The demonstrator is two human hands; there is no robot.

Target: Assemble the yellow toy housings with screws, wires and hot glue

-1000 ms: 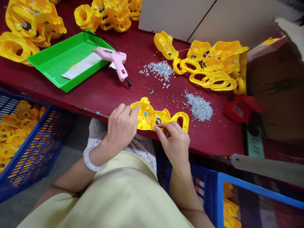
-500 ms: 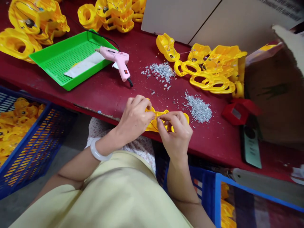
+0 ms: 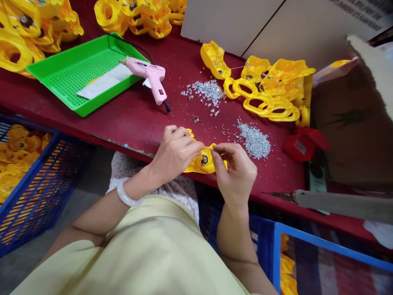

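Yellow shell (image 3: pixel 212 165), open side up, is centre of our dial, at the near edge of the dark red surface (image 3: pixel 178 112), presumably there so both hands can reach right over it! From the left, then: blue crate (image 3: pixel 46 192) at nine o'clock, below the surface, yellow pieces inside. At ten, stacked yellow shells (image 3: pixel 61 30), then the green tray (image 3: pixel 101 98), and at eleven the pink glue gun (image 3: pixel 155 78), barrel propped on the tray's rim, likely keeping its nozzle off the surface. Now the left hand (image 3: pixel 176 153), bent over the shell's nine o'clock side, perhaps steadying it; fingertips tucked in, and I cannot tell what they're clamped on. Thin wire (image 3: pixel 208 148) spans the gap above a round metal part (image 3: pixel 204 159). Dead ahead at twelve, a heap of small silver pieces (image 3: pixel 208 91). And the right hand (image 3: pixel 235 170), at three, has thumb and forefinger together on that wire, a pinch that suits something so slight! Past it, a second silver heap (image 3: pixel 255 141), apart from the first, probably so the kinds don't mix. Red container (image 3: pixel 302 145) at three; grey tool (image 3: pixel 334 201) at four, tip pointing inward.
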